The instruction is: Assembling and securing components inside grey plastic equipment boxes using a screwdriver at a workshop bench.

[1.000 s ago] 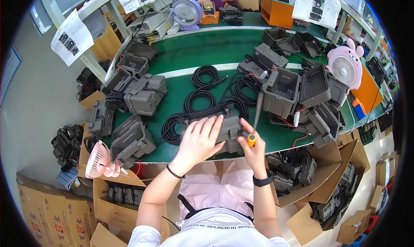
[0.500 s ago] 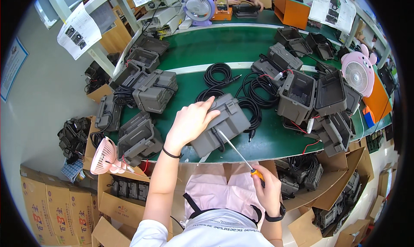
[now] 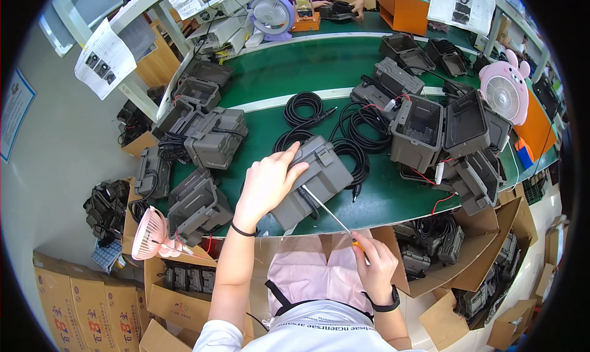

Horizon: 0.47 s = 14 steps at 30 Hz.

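Observation:
A dark grey lidded plastic case point(image 3: 329, 167) lies tilted near the front edge of the bench. My left hand point(image 3: 268, 183) grips its left end, with fingers over the far side and thumb on top. My right hand point(image 3: 375, 260) is closed round the orange-yellow handle of a screwdriver point(image 3: 332, 214). The screwdriver's thin metal shaft slants up to the case, its tip by the black cable fitting point(image 3: 308, 201) on the near face. Whether the tip touches cannot be made out. Coiled black cables point(image 3: 358, 127) lie behind the case.
Grey cases stand at left point(image 3: 215, 137) and open ones at right point(image 3: 418, 130). A pink fan point(image 3: 149, 232) sits low at left, a rabbit-eared fan point(image 3: 505, 94) at right. Cardboard boxes point(image 3: 184, 303) line the floor. Across the green bench point(image 3: 264, 75), a person handles a dark case.
The whole view has shifted slightly. My right hand's fingers now cover more of the screwdriver handle. My left hand keeps its hold on the case. The person across has moved a hand.

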Available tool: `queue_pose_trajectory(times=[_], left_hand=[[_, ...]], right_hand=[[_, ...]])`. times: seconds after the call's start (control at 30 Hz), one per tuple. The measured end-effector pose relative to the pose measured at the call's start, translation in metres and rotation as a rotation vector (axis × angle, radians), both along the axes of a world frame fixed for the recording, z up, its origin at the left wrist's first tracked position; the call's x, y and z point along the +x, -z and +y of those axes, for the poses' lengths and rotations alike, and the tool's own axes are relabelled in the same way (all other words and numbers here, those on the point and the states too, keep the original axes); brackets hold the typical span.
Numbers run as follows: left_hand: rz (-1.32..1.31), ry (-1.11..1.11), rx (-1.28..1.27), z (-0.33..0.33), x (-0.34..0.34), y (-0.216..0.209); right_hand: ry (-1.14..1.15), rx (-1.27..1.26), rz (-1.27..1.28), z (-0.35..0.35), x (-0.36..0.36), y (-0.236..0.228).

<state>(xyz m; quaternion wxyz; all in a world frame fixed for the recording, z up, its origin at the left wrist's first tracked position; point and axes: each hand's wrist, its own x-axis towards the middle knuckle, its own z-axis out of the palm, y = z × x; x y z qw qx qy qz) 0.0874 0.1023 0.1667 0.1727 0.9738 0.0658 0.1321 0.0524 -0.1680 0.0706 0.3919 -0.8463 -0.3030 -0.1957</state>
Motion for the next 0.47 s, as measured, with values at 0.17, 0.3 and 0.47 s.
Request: queue_pose_trajectory(times=[0.17,0.3,0.47], left_hand=[[-0.037,-0.009,0.033,-0.002,-0.004,0.0],[-0.07,-0.019,0.024,-0.004,-0.004,0.003],[-0.079,0.022,0.017,-0.003,-0.005,0.004]], right_hand=[[0.05,-0.059,-0.029,0.005,-0.009,-0.001],[0.045,-0.056,-0.034,0.005,-0.009,-0.003],[-0.259,0.075,0.66,-0.004,-0.012,-0.003]])
